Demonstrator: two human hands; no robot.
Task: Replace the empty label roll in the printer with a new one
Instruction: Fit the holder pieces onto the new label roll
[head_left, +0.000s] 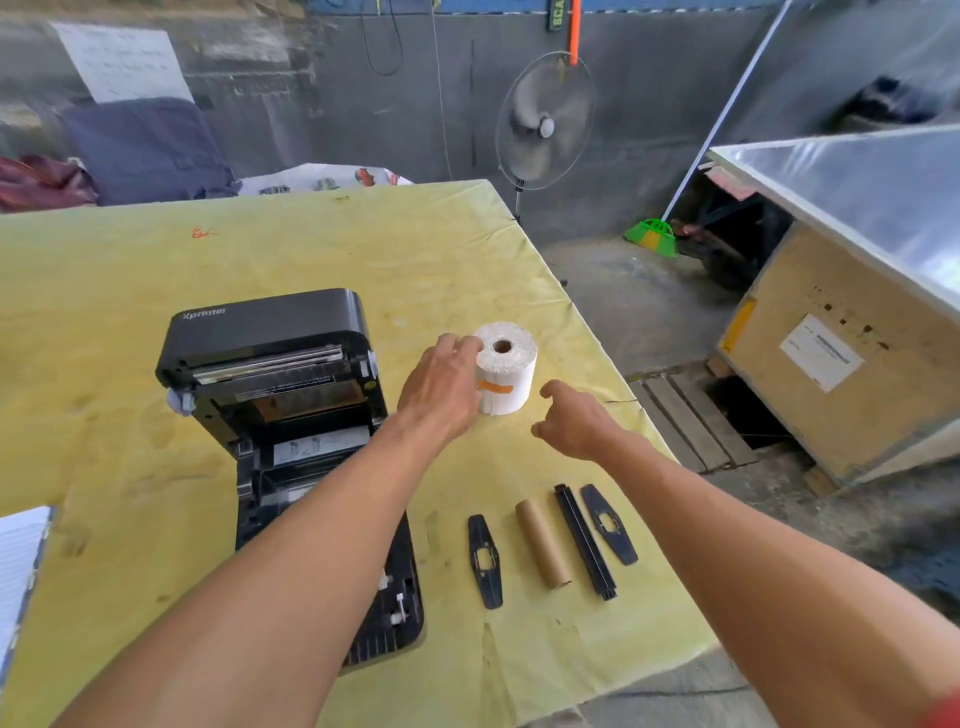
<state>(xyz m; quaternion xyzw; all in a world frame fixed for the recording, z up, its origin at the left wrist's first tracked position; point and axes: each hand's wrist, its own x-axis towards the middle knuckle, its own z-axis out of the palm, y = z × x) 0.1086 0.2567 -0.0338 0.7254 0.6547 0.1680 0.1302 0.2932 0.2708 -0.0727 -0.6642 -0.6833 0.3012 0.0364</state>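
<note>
Right, the fresh white label roll (506, 369), sealed with a strip of orange tape, stands on end on the yellow-covered worktop (311, 249). The left hand (441, 387) is up against the roll's left flank, fingers curved at the top rim. Whether they have truly closed on it, I cannot tell. The right hand (571, 423) hangs just right of the roll, loosely curled, holding nothing, clear of the paper.

I read this as the pick-up of the new roll. The empty brown cardboard core (543, 543) lies nearer than the roll, out of the machine. Beside it are a long black plastic spindle bar (584, 540), a flat black guide plate (484, 561) and a second guide plate (609, 524).

The next move calls for a firm hold, then the bar threaded through the roll's centre hole and the plates fitted. Left of the roll, the black label printer (270, 358) gapes, lid up. Nothing blocks the way there.
</note>
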